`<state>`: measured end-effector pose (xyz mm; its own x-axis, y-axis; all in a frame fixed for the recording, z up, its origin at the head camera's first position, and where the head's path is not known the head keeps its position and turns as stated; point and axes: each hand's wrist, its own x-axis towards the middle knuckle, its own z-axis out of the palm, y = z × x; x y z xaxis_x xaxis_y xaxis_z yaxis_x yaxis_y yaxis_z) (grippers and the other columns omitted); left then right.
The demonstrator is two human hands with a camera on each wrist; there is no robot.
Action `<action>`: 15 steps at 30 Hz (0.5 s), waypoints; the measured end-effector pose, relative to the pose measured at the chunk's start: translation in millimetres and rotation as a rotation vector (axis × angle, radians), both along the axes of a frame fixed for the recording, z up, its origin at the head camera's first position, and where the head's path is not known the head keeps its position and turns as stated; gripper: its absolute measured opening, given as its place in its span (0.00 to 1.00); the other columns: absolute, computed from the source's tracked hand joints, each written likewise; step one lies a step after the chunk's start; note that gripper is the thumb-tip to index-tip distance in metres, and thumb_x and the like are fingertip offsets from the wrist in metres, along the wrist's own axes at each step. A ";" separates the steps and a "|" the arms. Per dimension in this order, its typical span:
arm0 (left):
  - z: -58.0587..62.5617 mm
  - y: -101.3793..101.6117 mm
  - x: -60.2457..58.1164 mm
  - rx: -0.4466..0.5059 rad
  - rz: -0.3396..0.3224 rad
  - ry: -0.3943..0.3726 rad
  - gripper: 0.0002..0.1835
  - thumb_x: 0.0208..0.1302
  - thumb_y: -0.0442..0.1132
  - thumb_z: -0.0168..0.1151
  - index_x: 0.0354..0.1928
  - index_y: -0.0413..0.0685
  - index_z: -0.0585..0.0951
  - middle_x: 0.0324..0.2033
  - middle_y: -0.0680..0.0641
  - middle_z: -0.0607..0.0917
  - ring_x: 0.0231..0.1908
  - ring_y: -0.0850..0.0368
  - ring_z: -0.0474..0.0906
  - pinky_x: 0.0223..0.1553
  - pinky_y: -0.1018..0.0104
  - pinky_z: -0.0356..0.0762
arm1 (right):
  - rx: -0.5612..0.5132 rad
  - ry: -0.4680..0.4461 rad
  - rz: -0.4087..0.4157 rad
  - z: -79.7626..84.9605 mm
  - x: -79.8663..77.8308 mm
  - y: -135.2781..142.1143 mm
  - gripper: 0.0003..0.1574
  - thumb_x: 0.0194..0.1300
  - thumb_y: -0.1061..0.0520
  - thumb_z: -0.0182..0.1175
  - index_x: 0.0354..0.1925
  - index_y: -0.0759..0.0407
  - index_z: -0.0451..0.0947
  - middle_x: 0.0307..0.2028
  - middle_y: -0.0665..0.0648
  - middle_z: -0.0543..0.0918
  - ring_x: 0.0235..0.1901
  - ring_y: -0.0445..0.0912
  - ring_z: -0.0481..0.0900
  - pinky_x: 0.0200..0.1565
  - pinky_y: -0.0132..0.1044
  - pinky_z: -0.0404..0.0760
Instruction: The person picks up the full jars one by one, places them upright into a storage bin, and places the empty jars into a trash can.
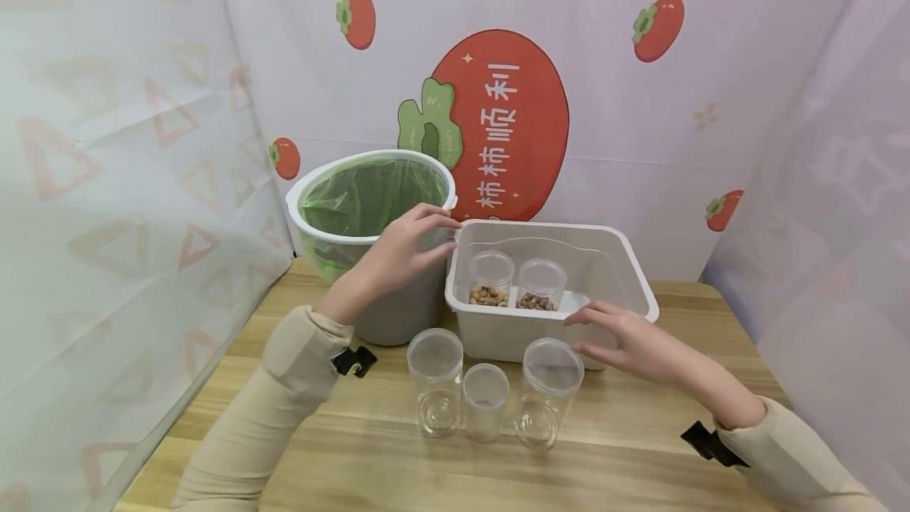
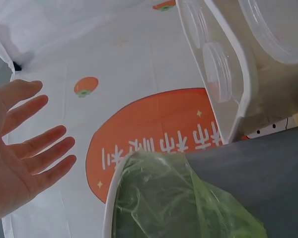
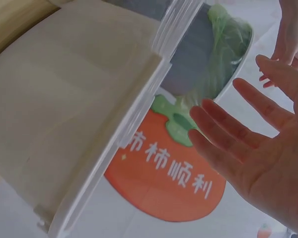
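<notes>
My left hand (image 1: 407, 247) hovers between the bin and the white plastic tub (image 1: 554, 229), its fingers loosely extended and holding nothing. My right hand (image 1: 635, 344) hangs over the tub's front right side, fingers spread in the right wrist view, also holding nothing. Inside the tub stand two lidded clear jars, one with nuts (image 1: 490, 283), the other with darker brown pieces (image 1: 542, 287). In front of the tub stand three lidded clear containers: a tall left jar (image 1: 435, 378), a shorter middle jar (image 1: 486, 401) and a tall right jar (image 1: 547, 389). They look empty.
A grey bin (image 1: 405, 310) with a white rim and a green plastic liner (image 1: 362, 196) stands left of the tub. The wooden table (image 1: 398, 464) is bordered by a printed cloth backdrop (image 1: 597, 141) behind and cloth walls at both sides.
</notes>
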<state>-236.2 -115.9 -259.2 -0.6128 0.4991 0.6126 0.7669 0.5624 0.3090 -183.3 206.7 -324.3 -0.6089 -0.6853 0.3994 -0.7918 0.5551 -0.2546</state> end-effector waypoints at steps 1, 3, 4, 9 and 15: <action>-1.8 -4.2 -0.1 0.009 0.013 0.003 0.11 0.54 0.34 0.62 0.41 0.42 0.80 0.41 0.44 0.77 0.46 0.52 0.72 0.49 0.60 0.69 | 0.003 -0.012 0.004 -0.6 0.8 -1.8 0.17 0.51 0.59 0.64 0.42 0.54 0.75 0.39 0.46 0.76 0.39 0.39 0.75 0.38 0.35 0.75; -4.9 -13.0 0.7 0.025 0.036 0.006 0.12 0.53 0.34 0.62 0.41 0.42 0.80 0.42 0.43 0.76 0.47 0.51 0.72 0.49 0.59 0.68 | 0.007 -0.040 0.015 -1.9 2.3 -5.3 0.17 0.53 0.57 0.63 0.44 0.55 0.75 0.40 0.48 0.76 0.40 0.40 0.75 0.39 0.36 0.75; -6.4 -17.2 1.0 0.035 0.046 0.009 0.12 0.53 0.34 0.62 0.41 0.41 0.80 0.42 0.43 0.76 0.47 0.51 0.72 0.49 0.59 0.68 | 0.011 -0.048 0.018 -2.5 2.8 -7.1 0.18 0.54 0.56 0.62 0.44 0.55 0.75 0.40 0.48 0.76 0.40 0.41 0.75 0.39 0.37 0.75; -14.8 -36.8 1.2 0.092 0.103 0.027 0.13 0.52 0.33 0.63 0.42 0.38 0.79 0.42 0.41 0.76 0.45 0.48 0.72 0.47 0.56 0.69 | 0.032 -0.075 0.055 -6.6 4.4 -15.0 0.20 0.55 0.55 0.61 0.47 0.56 0.74 0.43 0.49 0.74 0.42 0.44 0.75 0.42 0.39 0.74; -24.5 -59.1 2.3 0.125 0.198 0.053 0.14 0.52 0.33 0.64 0.43 0.39 0.79 0.43 0.39 0.77 0.46 0.44 0.71 0.48 0.50 0.65 | 0.063 -0.105 0.084 -11.9 6.0 -21.3 0.21 0.57 0.52 0.60 0.48 0.56 0.73 0.45 0.49 0.74 0.46 0.43 0.73 0.44 0.41 0.73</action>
